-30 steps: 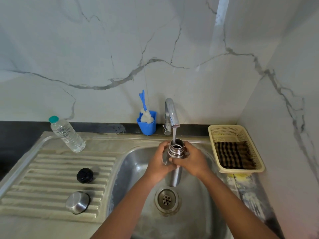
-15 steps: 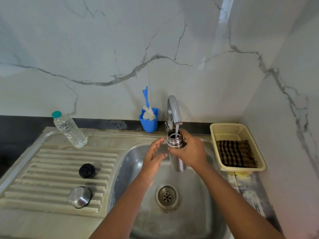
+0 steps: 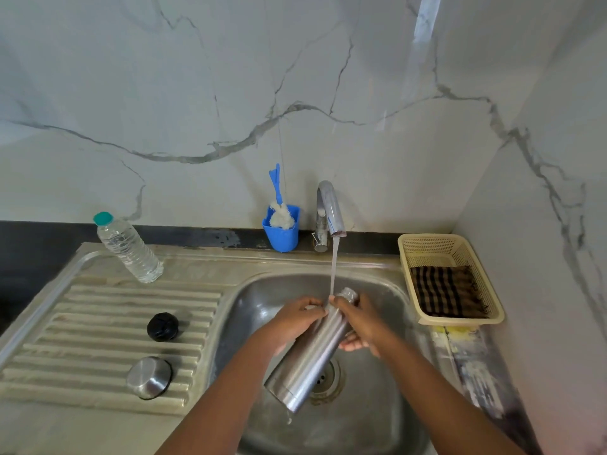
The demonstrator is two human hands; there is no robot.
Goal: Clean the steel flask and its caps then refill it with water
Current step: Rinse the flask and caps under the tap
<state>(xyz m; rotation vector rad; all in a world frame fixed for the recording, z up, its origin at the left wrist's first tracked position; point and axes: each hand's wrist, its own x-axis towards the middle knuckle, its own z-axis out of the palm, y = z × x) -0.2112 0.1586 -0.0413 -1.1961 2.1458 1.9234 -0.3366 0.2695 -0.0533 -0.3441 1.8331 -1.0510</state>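
Left hand (image 3: 292, 318) and right hand (image 3: 361, 320) — fingers curled round the tilted steel flask (image 3: 312, 353) between them — under the tap (image 3: 330, 208) stream.

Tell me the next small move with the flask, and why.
Probably rub along the flask while turning it under the stream. Both hands, left and right, grip its upper part, it lies tilted over the sink, and the water lands only near the neck.

White marble wall (image 3: 197, 93) with grey veins behind sink, meeting matching side wall (image 3: 558, 159) in right corner. Dark strip (image 3: 39, 238) along wall base. Bright light streak (image 3: 423, 37) reflected high on wall.
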